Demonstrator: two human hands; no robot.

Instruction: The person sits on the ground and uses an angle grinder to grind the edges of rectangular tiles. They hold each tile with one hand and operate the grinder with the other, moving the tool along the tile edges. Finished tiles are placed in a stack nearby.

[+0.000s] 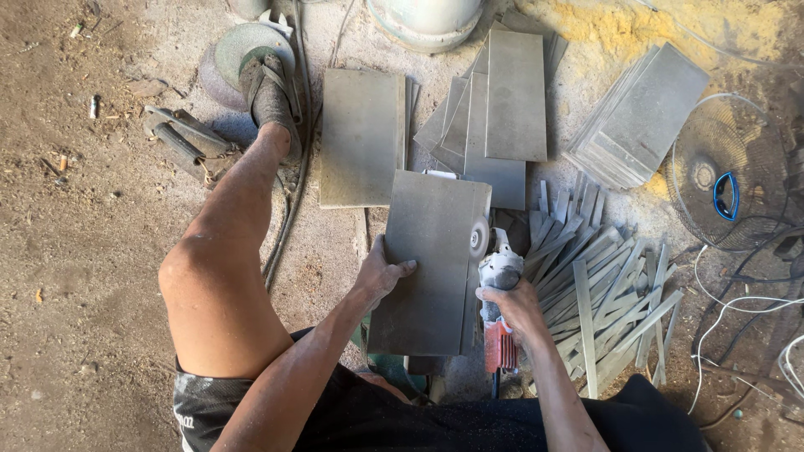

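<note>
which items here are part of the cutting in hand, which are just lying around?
In use:
- grey tile, held by left hand
- angle grinder, gripped by right hand, disc at tile's right edge
- cut strips, piled to the right
- stacked tiles

Lying about:
- fan guard
- white cables
- bucket

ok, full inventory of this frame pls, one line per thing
tile: 1, grey, under left hand, at the disc
grinder: 1, white and red, in right hand
tile stacks: several, grey, ahead
strips: a pile, grey, right of grinder
fan: 1, wire guard, far right
cables: several, white and black, right
sandal: 1, dusty, on foot
left hand: holds tile edge
right hand: grips grinder
</note>
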